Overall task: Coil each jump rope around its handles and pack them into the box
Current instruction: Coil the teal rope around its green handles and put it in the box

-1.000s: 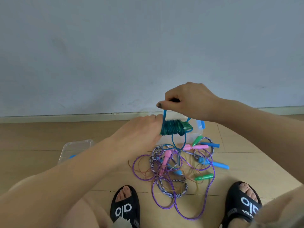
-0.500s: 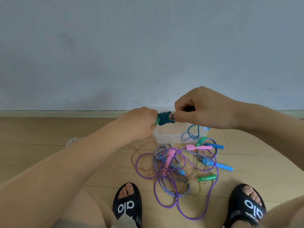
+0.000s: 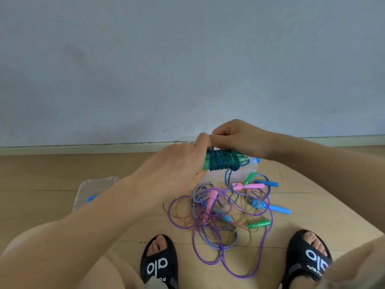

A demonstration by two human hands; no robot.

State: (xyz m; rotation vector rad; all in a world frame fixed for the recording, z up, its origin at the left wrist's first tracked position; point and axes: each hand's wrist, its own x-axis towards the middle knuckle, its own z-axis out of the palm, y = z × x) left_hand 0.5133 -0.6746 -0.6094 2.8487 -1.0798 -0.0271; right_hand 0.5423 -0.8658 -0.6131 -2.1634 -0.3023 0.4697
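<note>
On the floor (image 3: 62,170), tangled ropes (image 3: 220,213) lie near the clear box (image 3: 249,171). Left hand (image 3: 179,165) grips the teal rope's (image 3: 224,161) handles above it; right hand (image 3: 239,136) fingers pinch the cord. Winding nearly done: next, tuck the dangling tail.

The teal cord (image 3: 224,162) looks like glossy plastic, wound on smooth green handles (image 3: 241,158). At frame centre, the clear box (image 3: 251,170) is translucent plastic; below it lie a shiny purple cord (image 3: 264,232) and a braided, cloth-like striped rope (image 3: 216,246). The floor (image 3: 52,170) is smooth pale wood, the wall (image 3: 187,59) matt.
</note>
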